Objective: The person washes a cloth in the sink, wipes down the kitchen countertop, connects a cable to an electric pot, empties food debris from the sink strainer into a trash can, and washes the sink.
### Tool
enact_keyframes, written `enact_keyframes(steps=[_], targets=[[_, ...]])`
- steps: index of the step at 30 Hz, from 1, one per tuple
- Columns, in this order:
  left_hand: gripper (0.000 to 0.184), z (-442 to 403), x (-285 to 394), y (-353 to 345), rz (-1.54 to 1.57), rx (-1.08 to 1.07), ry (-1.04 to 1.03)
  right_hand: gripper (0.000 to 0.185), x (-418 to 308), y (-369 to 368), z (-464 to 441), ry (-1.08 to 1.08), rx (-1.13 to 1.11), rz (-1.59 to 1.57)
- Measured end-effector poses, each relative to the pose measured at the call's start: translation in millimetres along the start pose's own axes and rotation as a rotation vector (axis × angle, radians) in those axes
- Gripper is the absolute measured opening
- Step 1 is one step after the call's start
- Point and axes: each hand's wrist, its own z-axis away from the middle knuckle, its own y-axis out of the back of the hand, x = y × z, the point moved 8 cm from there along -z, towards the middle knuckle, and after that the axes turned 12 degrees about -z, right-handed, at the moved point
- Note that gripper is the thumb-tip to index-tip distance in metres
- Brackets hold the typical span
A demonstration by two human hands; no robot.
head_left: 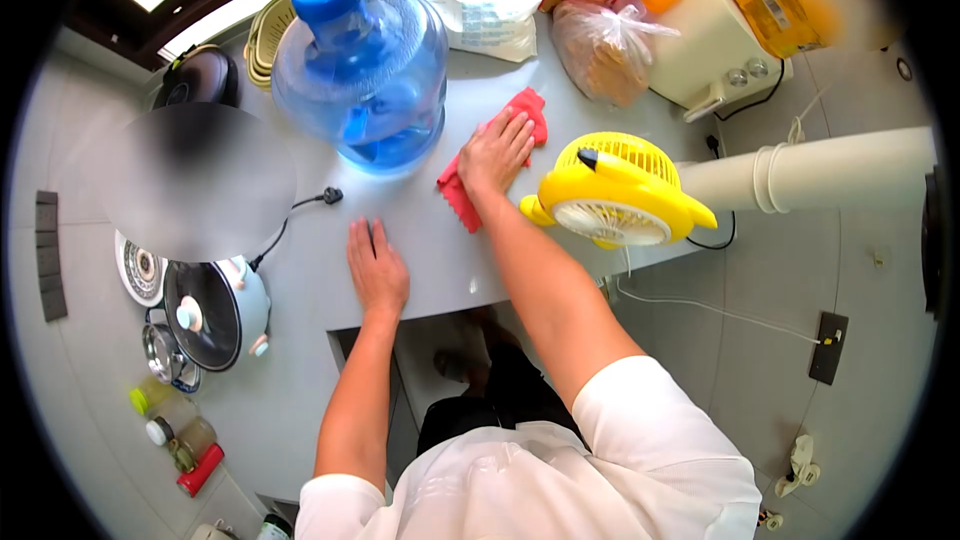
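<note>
A red cloth (460, 202) lies on the grey countertop (420, 240), with my right hand (495, 153) pressed flat on top of it, fingers stretched out. To the left, my left hand (378, 268) rests flat on the bare counter near its front edge, holding nothing. Behind and between the hands stands a large blue water bottle (375, 70), upright, with a blue cap. Right of my right hand is a yellow fan (615, 195). A black plug (331, 196) lies on the counter, up and left of my left hand.
A white bag (475, 0), a tied plastic bag (602, 50) and a cream appliance (705, 35) stand at the back. A lidded pot (215, 315) is at the left, below a blurred grey round shape (200, 180). A pipe (830, 175) runs at the right.
</note>
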Motion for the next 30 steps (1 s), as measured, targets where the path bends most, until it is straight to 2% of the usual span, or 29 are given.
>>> enact_keyframes(steps=[3, 6, 7, 10, 14, 16, 19, 20, 22, 24, 27, 30], targets=[[0.052, -6.3, -1.4, -3.9, -0.02, -0.012, -0.008, 0.058, -10.4, -18.4, -43.3, -0.008, -0.005, -0.038], [0.053, -4.6, -1.4, -3.5, -0.01, -0.037, 0.007, 0.055, -37.5, -34.8, -46.3, 0.324, -0.164, -0.039], [0.053, -3.9, -1.7, -1.4, 0.003, -0.043, 0.013, 0.055, -32.7, -34.3, -36.9, 0.324, -0.171, -0.037], [0.052, -2.6, -2.4, -0.2, -0.006, 0.021, 0.013, 0.049, -39.0, -13.4, 5.6, 0.564, -0.157, -0.066], [0.049, 2.8, -3.6, 0.7, 0.028, 0.056, 0.014, 0.049, -22.7, 34.3, 108.0, 0.65, -0.185, -0.097], [0.045, 8.4, -9.7, -0.8, 0.129, 0.093, 0.007, 0.048, -19.0, 58.2, 165.2, 0.764, -0.294, -0.195], [0.043, 28.2, -22.2, -0.9, 0.287, 0.11, -0.082, 0.051, 20.8, 89.1, 198.2, 0.805, -0.35, -0.16], [0.043, 42.6, -29.0, 10.1, 0.278, 0.116, -0.076, 0.052, 42.4, 95.3, 196.2, 0.757, -0.313, -0.084], [0.041, 77.6, -49.5, 32.4, 0.321, 0.051, -0.036, 0.053, 53.1, 106.1, 197.9, 0.731, -0.281, -0.026], [0.041, 118.1, -78.0, 56.4, 0.316, 0.063, 0.056, 0.055, 52.4, 109.3, 199.5, 0.588, -0.256, 0.038], [0.04, 179.3, -117.3, 73.1, 0.304, 0.085, 0.225, 0.056, 14.3, 81.0, 230.3, 0.647, -0.275, 0.045], [0.039, 237.1, -147.5, 81.1, 0.27, 0.095, 0.349, 0.057, -62.9, 50.5, 285.9, 0.823, -0.368, -0.071]])
